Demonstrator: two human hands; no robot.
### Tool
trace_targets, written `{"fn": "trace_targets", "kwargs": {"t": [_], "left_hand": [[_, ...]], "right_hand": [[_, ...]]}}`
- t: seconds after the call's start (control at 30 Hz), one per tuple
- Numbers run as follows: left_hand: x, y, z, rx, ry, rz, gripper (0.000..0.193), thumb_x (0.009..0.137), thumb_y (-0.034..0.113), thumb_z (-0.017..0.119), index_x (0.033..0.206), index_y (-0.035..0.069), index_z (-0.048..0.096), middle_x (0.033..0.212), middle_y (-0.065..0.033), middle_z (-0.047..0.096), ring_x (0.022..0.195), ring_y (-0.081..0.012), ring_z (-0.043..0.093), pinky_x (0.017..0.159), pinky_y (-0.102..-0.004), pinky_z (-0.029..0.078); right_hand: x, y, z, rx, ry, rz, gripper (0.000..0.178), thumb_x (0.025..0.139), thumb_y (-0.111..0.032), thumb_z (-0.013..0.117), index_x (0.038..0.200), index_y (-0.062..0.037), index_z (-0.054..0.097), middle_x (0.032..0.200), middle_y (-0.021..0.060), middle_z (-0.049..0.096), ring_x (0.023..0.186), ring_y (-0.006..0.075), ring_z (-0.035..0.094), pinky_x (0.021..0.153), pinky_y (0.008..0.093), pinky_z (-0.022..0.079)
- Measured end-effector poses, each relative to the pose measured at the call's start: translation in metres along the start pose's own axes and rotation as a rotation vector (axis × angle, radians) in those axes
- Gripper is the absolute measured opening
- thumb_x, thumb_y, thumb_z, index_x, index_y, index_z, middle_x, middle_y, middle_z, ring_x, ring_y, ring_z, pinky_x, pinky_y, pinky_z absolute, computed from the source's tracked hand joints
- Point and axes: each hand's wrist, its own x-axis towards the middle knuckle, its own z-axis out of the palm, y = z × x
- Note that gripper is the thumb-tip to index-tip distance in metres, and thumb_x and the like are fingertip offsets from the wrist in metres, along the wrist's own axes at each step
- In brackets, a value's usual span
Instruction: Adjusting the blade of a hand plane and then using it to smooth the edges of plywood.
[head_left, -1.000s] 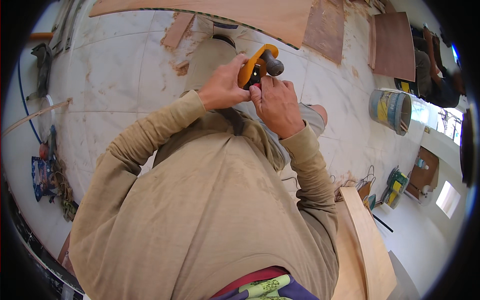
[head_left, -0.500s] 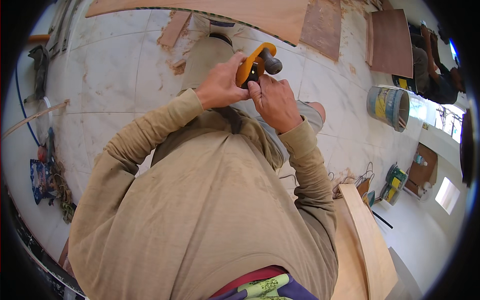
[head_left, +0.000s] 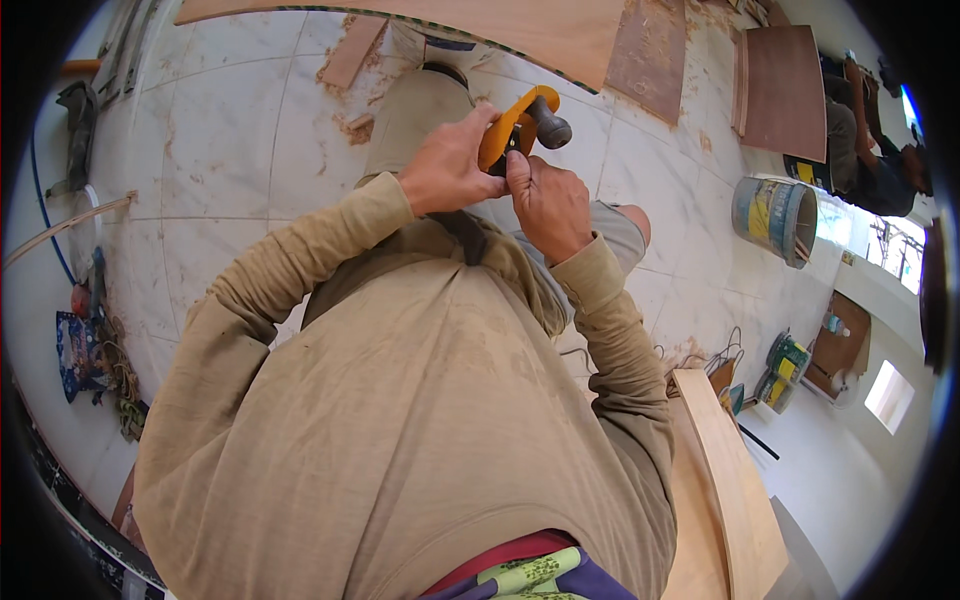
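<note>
Two bare hands, left hand (head_left: 445, 170) and right hand (head_left: 548, 205), each grip closed on the orange-handled tool with dark rounded head (head_left: 520, 125), at twelve o'clock above the white tiled floor (head_left: 230, 150).

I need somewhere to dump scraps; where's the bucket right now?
In the head view the bucket lies on its side on the tiled floor, to the person's right, just below the brown board.

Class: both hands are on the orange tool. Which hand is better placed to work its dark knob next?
Probably the right hand: it sits nearest the dark knob, while the left hand wraps the orange tool.
</note>
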Motion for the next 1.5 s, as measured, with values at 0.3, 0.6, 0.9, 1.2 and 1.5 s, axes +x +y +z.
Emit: {"fn": "trace_targets", "kwargs": {"t": [0.3, 0.6, 0.9, 1.2, 1.5], "left_hand": [[0.002, 0.007, -0.004, 0.073, -0.066, -0.059, 0.065, 0.073, 0.024, 0.085, 0.124, 0.001, 0.051, 0.097, -0.0210, 0.068, 0.086, -0.0344, 0.069, 0.078, -0.0398, 0.054], [0.002, -0.002, -0.001, 0.043, 0.010, 0.029, 0.066, 0.074, 0.026, 0.085, 0.124, 0.001, 0.050, 0.096, -0.0218, 0.067, 0.086, -0.0358, 0.069, 0.079, -0.0413, 0.054], [0.002, 0.000, -0.002, 0.079, -0.021, 0.012, 0.069, 0.074, 0.029, 0.086, 0.124, 0.000, 0.049, 0.095, -0.0232, 0.068, 0.087, -0.0380, 0.069, 0.079, -0.0415, 0.054], [0.002, -0.002, -0.003, 0.039, -0.013, 0.026, 0.068, 0.073, 0.027, 0.085, 0.124, -0.001, 0.050, 0.095, -0.0237, 0.069, 0.086, -0.0374, 0.070, 0.078, -0.0416, 0.055], [0.000, -0.001, -0.003, 0.010, -0.053, 0.032, 0.069, 0.074, 0.024, 0.085, 0.127, 0.000, 0.049, 0.098, -0.0211, 0.067, 0.086, -0.0327, 0.068, 0.080, -0.0382, 0.054]], "right_hand": [[-0.003, 0.012, -0.010, -0.083, 0.160, -0.332, 0.031, 0.101, -0.033, 0.055, 0.093, -0.0035, 0.060, 0.091, 0.0154, 0.066, 0.081, 0.0354, 0.062, 0.079, 0.0455, 0.042], [0.000, 0.002, -0.004, 0.038, -0.099, 0.095, 0.032, 0.103, -0.034, 0.052, 0.096, -0.0040, 0.060, 0.090, 0.0169, 0.068, 0.081, 0.0371, 0.063, 0.080, 0.0464, 0.042], [0.000, 0.016, -0.007, -0.081, 0.158, -0.380, 0.030, 0.102, -0.032, 0.056, 0.099, -0.0033, 0.060, 0.086, 0.0135, 0.065, 0.078, 0.0364, 0.062, 0.083, 0.0460, 0.043], [-0.004, -0.003, -0.012, 0.027, -0.120, 0.112, 0.032, 0.102, -0.035, 0.055, 0.097, -0.0036, 0.058, 0.087, 0.0148, 0.064, 0.081, 0.0356, 0.062, 0.083, 0.0470, 0.043], [-0.001, 0.014, 0.003, -0.088, 0.234, -0.363, 0.031, 0.101, -0.034, 0.055, 0.097, -0.0038, 0.058, 0.090, 0.0151, 0.064, 0.084, 0.0346, 0.062, 0.080, 0.0460, 0.041]]}}
